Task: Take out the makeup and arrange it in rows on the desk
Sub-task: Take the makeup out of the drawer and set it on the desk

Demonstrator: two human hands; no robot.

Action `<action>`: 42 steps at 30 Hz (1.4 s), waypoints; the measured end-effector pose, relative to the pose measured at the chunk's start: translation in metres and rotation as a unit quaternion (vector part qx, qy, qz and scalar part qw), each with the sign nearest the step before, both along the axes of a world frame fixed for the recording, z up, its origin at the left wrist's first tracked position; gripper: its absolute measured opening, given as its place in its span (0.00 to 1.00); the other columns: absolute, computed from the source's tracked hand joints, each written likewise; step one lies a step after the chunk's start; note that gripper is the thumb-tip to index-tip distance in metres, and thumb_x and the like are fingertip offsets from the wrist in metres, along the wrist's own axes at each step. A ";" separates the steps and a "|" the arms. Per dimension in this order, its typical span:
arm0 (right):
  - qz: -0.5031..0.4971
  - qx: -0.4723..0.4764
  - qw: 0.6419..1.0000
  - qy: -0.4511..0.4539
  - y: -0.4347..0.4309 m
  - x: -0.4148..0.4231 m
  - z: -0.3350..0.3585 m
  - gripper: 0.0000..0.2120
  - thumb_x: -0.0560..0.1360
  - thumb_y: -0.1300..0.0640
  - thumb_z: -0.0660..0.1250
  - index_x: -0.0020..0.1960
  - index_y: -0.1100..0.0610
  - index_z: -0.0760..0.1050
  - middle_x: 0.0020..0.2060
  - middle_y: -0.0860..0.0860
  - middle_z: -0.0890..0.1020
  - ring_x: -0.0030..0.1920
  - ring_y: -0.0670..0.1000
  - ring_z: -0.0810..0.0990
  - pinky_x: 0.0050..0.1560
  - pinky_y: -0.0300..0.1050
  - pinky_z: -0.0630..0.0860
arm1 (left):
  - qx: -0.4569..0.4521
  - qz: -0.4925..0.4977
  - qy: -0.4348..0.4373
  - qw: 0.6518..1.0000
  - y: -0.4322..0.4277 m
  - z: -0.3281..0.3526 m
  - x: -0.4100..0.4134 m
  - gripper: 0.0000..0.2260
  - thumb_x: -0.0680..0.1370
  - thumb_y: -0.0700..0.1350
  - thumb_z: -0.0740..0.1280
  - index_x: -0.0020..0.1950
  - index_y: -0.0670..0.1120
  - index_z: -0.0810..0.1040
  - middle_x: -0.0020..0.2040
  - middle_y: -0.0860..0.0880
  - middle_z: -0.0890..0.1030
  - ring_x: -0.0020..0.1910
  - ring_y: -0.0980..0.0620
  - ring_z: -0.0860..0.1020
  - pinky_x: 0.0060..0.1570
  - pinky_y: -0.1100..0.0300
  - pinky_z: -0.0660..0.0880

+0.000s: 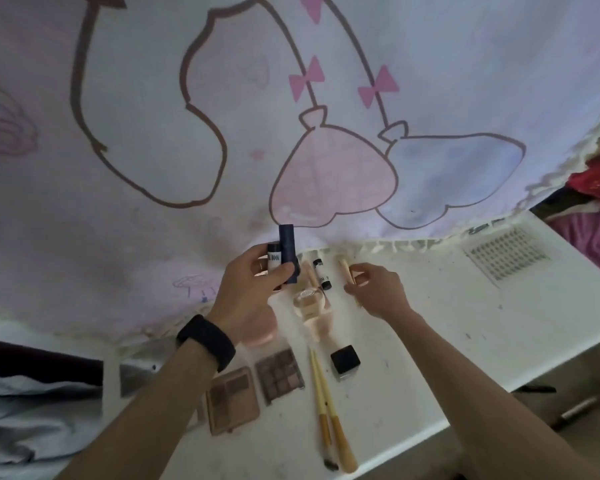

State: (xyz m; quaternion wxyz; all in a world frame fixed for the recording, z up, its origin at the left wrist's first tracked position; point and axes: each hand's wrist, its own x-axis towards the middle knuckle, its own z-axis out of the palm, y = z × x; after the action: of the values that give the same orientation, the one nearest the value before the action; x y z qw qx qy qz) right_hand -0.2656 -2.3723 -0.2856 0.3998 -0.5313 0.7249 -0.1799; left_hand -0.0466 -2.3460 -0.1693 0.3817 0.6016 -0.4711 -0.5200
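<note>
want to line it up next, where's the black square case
Head view: the black square case sits on the desk in the near row, just right of the two brushes, with the palettes further left.

Palettes (280,375): side by side on desk (430,341), left of brushes (321,386)
Case (345,362): right of brushes
Tube (322,273): behind, near curtain (153,98)

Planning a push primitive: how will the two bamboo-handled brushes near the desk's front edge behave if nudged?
The brushes look stiff and light: thin wooden handles. Round handles lying flat probably roll sideways, and the desk edge is near. Bristle tips likely flex if pushed there.
</note>
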 end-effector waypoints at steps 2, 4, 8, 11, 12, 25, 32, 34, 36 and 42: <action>0.005 -0.011 1.000 0.015 -0.012 0.010 -0.003 0.21 0.76 0.51 0.71 0.69 0.49 0.76 0.57 0.50 0.84 0.57 0.52 0.81 0.57 0.43 0.76 | 0.004 0.002 0.008 1.000 -0.004 -0.003 0.002 0.13 0.76 0.35 0.71 0.60 0.44 0.80 0.49 0.48 0.85 0.43 0.55 0.85 0.43 0.65 0.80; 0.026 -0.016 0.999 0.035 -0.020 0.019 -0.004 0.20 0.77 0.52 0.70 0.68 0.50 0.76 0.56 0.51 0.84 0.58 0.53 0.80 0.58 0.43 0.74 | 0.010 -0.003 0.015 1.000 -0.007 -0.006 0.002 0.13 0.76 0.35 0.72 0.59 0.45 0.80 0.49 0.48 0.85 0.46 0.53 0.84 0.44 0.63 0.81; 0.052 -0.001 0.998 0.048 -0.020 0.020 -0.003 0.16 0.77 0.49 0.70 0.61 0.55 0.81 0.55 0.51 0.85 0.57 0.53 0.81 0.58 0.45 0.76 | 0.010 -0.017 0.041 0.999 -0.010 -0.005 -0.005 0.11 0.77 0.35 0.71 0.56 0.48 0.82 0.51 0.48 0.85 0.49 0.52 0.84 0.43 0.66 0.79; -0.015 -0.019 0.999 -0.044 -0.009 0.009 0.012 0.13 0.77 0.49 0.70 0.60 0.50 0.82 0.54 0.45 0.84 0.55 0.49 0.83 0.53 0.39 0.74 | 0.013 -0.034 0.043 0.998 -0.014 -0.004 -0.012 0.11 0.77 0.37 0.71 0.56 0.50 0.82 0.50 0.50 0.84 0.46 0.58 0.83 0.41 0.68 0.77; -0.064 -0.030 0.989 -0.132 -0.003 0.005 0.023 0.11 0.77 0.49 0.70 0.58 0.50 0.82 0.52 0.45 0.85 0.53 0.50 0.84 0.51 0.40 0.76 | 0.015 -0.046 0.045 0.998 -0.015 -0.004 -0.016 0.11 0.77 0.37 0.71 0.57 0.49 0.82 0.50 0.50 0.84 0.44 0.58 0.83 0.41 0.68 0.77; -0.116 -0.078 0.916 -0.375 0.040 -0.023 0.083 0.10 0.78 0.56 0.71 0.58 0.57 0.82 0.49 0.54 0.86 0.51 0.55 0.85 0.55 0.52 0.82 | 0.031 -0.079 -0.027 0.996 -0.016 0.002 -0.076 0.13 0.73 0.48 0.76 0.57 0.50 0.83 0.48 0.50 0.86 0.42 0.53 0.85 0.43 0.50 0.82; -0.134 -0.072 0.900 -0.408 0.047 -0.028 0.079 0.09 0.78 0.60 0.69 0.58 0.56 0.80 0.49 0.53 0.86 0.53 0.56 0.85 0.52 0.52 0.80 | 0.075 -0.081 0.011 0.994 -0.017 0.002 -0.086 0.12 0.73 0.47 0.76 0.56 0.50 0.85 0.48 0.47 0.86 0.49 0.47 0.85 0.46 0.47 0.80; -0.126 -0.079 0.910 -0.388 0.047 -0.030 0.078 0.10 0.77 0.58 0.71 0.58 0.54 0.80 0.49 0.52 0.87 0.53 0.56 0.85 0.54 0.54 0.79 | 0.079 -0.083 0.011 0.993 -0.018 0.002 -0.086 0.09 0.73 0.44 0.76 0.54 0.49 0.86 0.47 0.47 0.87 0.48 0.47 0.85 0.42 0.51 0.80; -0.117 -0.086 0.921 -0.362 0.047 -0.030 0.077 0.11 0.77 0.55 0.72 0.59 0.53 0.80 0.48 0.52 0.87 0.51 0.55 0.85 0.53 0.53 0.79 | 0.088 -0.089 0.022 0.992 -0.019 0.004 -0.086 0.07 0.75 0.41 0.75 0.53 0.46 0.86 0.47 0.47 0.87 0.47 0.47 0.85 0.40 0.57 0.81; -0.082 -0.126 0.941 -0.304 0.039 -0.020 0.075 0.07 0.77 0.53 0.72 0.54 0.53 0.81 0.37 0.46 0.84 0.38 0.46 0.81 0.40 0.38 0.78 | 0.107 -0.118 0.020 0.987 -0.021 0.010 -0.083 0.09 0.80 0.35 0.67 0.55 0.44 0.85 0.51 0.44 0.86 0.46 0.48 0.86 0.48 0.57 0.83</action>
State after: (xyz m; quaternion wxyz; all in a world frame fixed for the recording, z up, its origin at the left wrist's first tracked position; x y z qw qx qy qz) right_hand -0.2858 -2.3335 -0.2102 0.5151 -0.4360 0.5809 -0.4551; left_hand -0.1296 -2.3675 -0.1596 0.2606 0.5688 -0.4722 -0.6209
